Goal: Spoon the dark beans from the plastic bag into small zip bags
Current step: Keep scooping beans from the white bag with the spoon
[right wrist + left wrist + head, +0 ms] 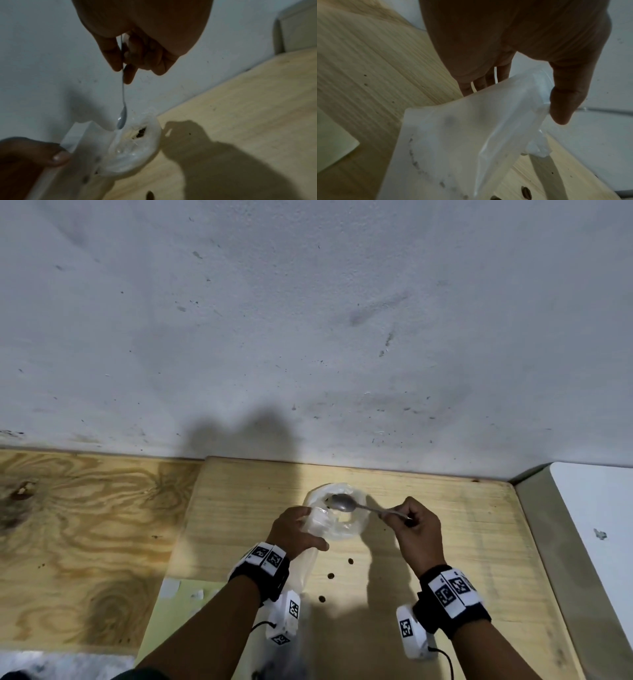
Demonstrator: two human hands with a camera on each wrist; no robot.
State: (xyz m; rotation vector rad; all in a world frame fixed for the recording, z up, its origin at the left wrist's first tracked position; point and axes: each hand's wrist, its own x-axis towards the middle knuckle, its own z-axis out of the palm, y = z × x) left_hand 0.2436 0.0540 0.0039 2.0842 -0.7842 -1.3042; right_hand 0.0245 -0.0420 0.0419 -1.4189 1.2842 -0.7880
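Right hand (416, 529) pinching the spoon (346, 503) by the far end of its handle, and the bowl sits over the rolled-open mouth of the plastic bag (337, 520), centre of the head view, just below the wall line. From above the bowl looks bare; I can't make out a bean on it.

Left hand (296, 530) has its grip on a small zip bag (453, 142), thumb on one face and fingers behind, held right against the left rim of the big bag. In the left wrist view that little bag fills the lower middle of the frame and its mouth looks more flat than open.

The dark beans (140, 132): a small dark patch deep in the plastic bag, middle of the right wrist view. A few strays lie on the table (462, 542) toward the bottom of the frame.

So, the risks as I read them. That long-lever pinch lets the spoon roll, and a loaded bowl would tip on the way across. The big bag is soft and nothing pins it, so a scoop may just shove it along the table or fold the rim in. And if the zip bag's mouth stays flat, beans hit the lip and scatter.
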